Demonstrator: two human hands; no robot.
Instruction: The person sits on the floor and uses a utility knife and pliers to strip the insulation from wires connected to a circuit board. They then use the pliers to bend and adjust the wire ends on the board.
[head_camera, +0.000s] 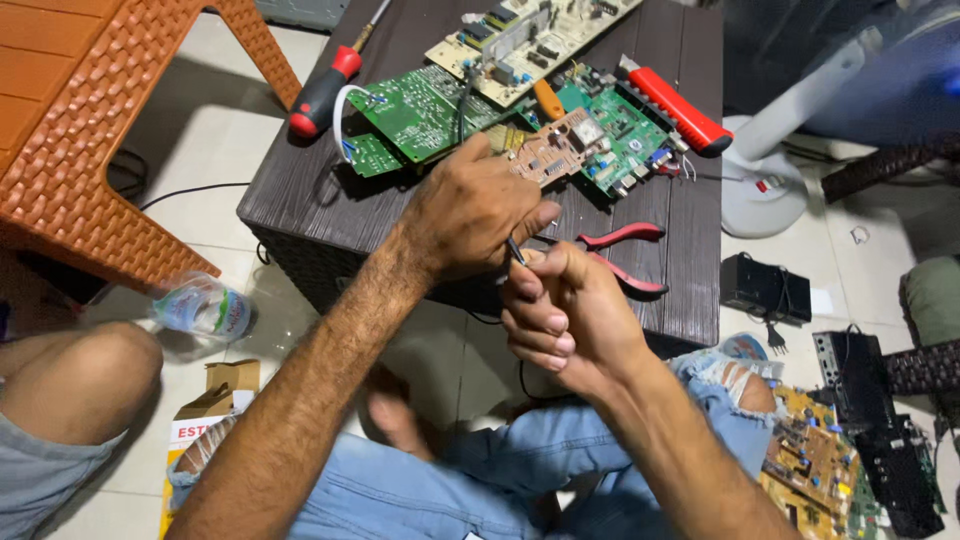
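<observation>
View from above of a person seated at a low dark wood-grain tabletop (690, 290), both bare hands meeting just in front of its near edge. The left hand (470, 210) is curled, its fingers pinching a thin dark wire (515, 250) that pokes out between the two hands. The right hand (560, 315) is closed in a fist around the lower part of the same wire, thumb side touching the left hand. Where the wire ends cannot be seen.

On the tabletop just behind the hands lie several circuit boards: a green circuit board (420, 110) at the left, a small tan circuit board (560, 145) right behind the left hand, another green populated board (625, 135) to its right, and a long pale board (530, 35) at the far side. Red-handled pliers (625, 255) lie open just right of the hands. A red and black screwdriver (325, 90) rests at the far left corner, and a red utility knife (675, 110) lies at the right.

The person wears ripped blue jeans (500, 470). An orange plastic stool (70, 130) stands at the left, with a crushed plastic bottle (200, 308) on the tiled floor beside it.
</observation>
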